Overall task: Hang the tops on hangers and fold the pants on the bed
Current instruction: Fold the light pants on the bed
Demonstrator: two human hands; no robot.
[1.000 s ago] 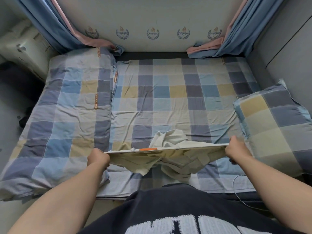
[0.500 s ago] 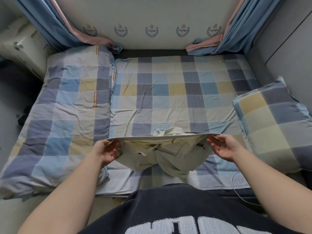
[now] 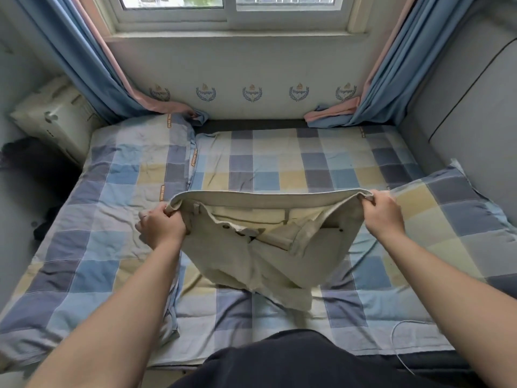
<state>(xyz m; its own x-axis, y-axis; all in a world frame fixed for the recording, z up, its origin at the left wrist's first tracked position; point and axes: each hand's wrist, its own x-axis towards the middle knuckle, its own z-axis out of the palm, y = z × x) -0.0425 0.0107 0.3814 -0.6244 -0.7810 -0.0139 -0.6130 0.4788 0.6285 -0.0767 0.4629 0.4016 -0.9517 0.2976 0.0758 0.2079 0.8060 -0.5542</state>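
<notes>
Beige pants (image 3: 260,256) hang in the air above the checked bed (image 3: 279,163), held up by the waistband. My left hand (image 3: 161,226) grips the left end of the waistband. My right hand (image 3: 383,212) pinches the right end. The waistband is stretched wide and open toward me, showing the button, fly and inner lining. The legs droop down and their lower ends rest crumpled on the sheet near the bed's front edge.
A folded checked duvet (image 3: 92,233) covers the bed's left side. A matching pillow (image 3: 458,228) lies at the right by a grey wall. Blue-and-pink curtains (image 3: 92,68) flank the window. A white cable (image 3: 397,329) loops at the front right.
Both hands have lifted the pants higher and away from me, and the garment now hangs open-faced by the waistband. The head view has tilted up, showing the window.
</notes>
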